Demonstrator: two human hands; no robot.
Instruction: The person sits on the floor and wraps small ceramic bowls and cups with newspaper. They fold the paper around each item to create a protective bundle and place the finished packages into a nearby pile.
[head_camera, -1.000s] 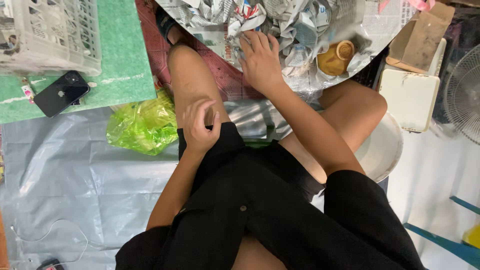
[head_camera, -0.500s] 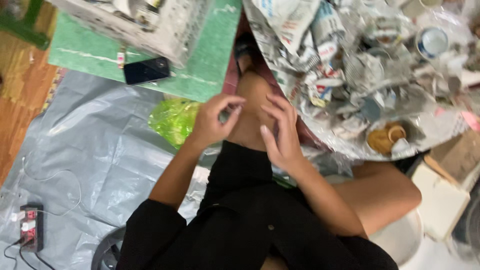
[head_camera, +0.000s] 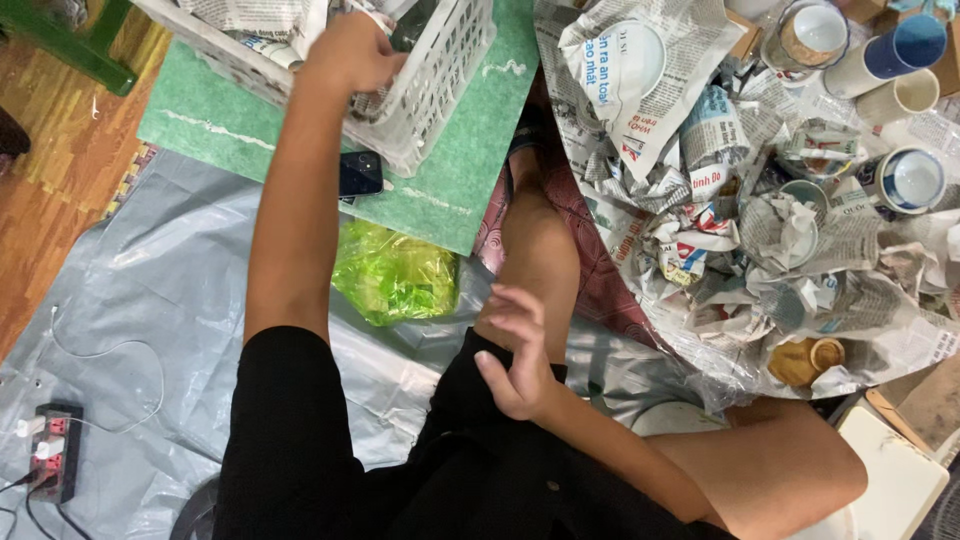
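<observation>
Grey plastic sheeting (head_camera: 150, 300) covers the floor. Nearest, the right hand (head_camera: 515, 355) hovers over the knee, fingers loosely curled and empty. Beyond lies a crumpled green bag (head_camera: 392, 275), then a dark phone (head_camera: 360, 173) on a green mat (head_camera: 470, 150). Farther off, the left hand (head_camera: 350, 50) reaches into the white basket (head_camera: 440, 90); its grip is hidden. Newspaper-wrapped cups (head_camera: 790, 230) pile up at the right.

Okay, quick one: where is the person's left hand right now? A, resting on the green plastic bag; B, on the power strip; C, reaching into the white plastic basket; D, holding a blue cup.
C: the left hand is up at the rim of the white plastic basket, among the newspaper inside it, while the right hand hangs empty over the knee.
</observation>
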